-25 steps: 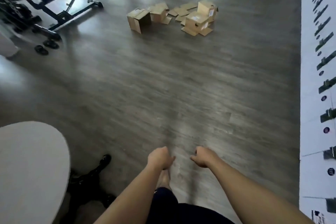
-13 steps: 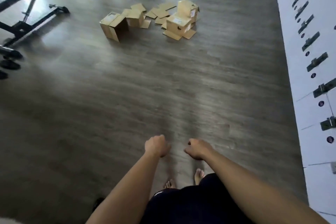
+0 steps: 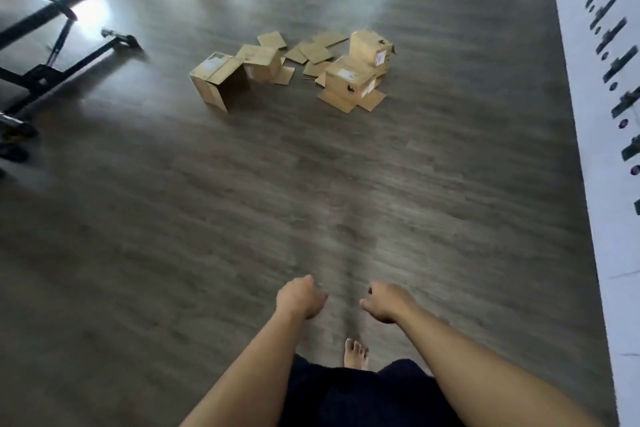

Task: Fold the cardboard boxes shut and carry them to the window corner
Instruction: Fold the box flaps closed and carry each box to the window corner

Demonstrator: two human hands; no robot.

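Cardboard boxes (image 3: 353,78) lie unfolded mid-floor | we judge ourselves approaching | left hand (image 3: 299,298), right hand (image 3: 388,302) loosely curled, empty | next: reach flaps

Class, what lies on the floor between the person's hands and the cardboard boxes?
Head view: only bare wood floor separates the left hand and right hand from the cardboard boxes.

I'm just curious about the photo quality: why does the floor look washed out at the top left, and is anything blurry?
Head view: strong light glares off the wood floor at the top left, behind the black metal frame, which is smeared by motion blur; the markings along the white strip at the right are smeared too. The cardboard boxes and both hands look fairly sharp.
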